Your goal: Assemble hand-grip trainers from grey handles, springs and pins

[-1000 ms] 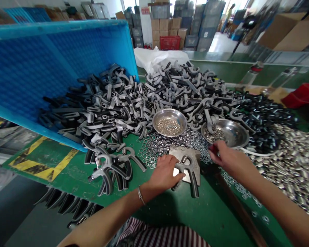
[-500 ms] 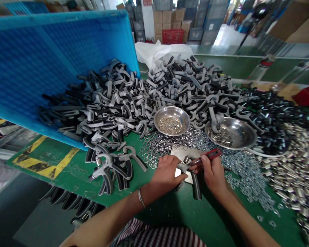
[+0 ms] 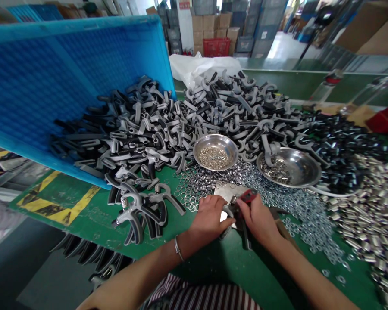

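Observation:
My left hand (image 3: 210, 215) is closed around a grey and black hand grip strengthener (image 3: 246, 237), keeping it over a small metal plate (image 3: 221, 189). A coil spring shows at its top, partly covered by my fingers. My right hand (image 3: 258, 217) grips a red-handled tool (image 3: 248, 196) close against the strengthener's joint. The tool's tip is hidden. Left of my hands lie several hand grip strengtheners with springs fitted (image 3: 137, 211). Just beyond the plate are loose metal rings (image 3: 190, 200) and a steel bowl of tiny brass-coloured parts (image 3: 215, 157).
A tipped blue crate (image 3: 84, 64) spills grey handles (image 3: 226, 103) across the back. A second steel bowl (image 3: 305, 168) stands right of the first. Nuts (image 3: 310, 219), metal cylinders (image 3: 375, 206) and black parts (image 3: 345, 142) cover the right side. A hooked dark tool (image 3: 280, 211) lies beyond my right wrist.
My right hand has moved left and turned, bringing the red-handled tool closer to the joint and steeper. My left hand stays in place on the strengthener.

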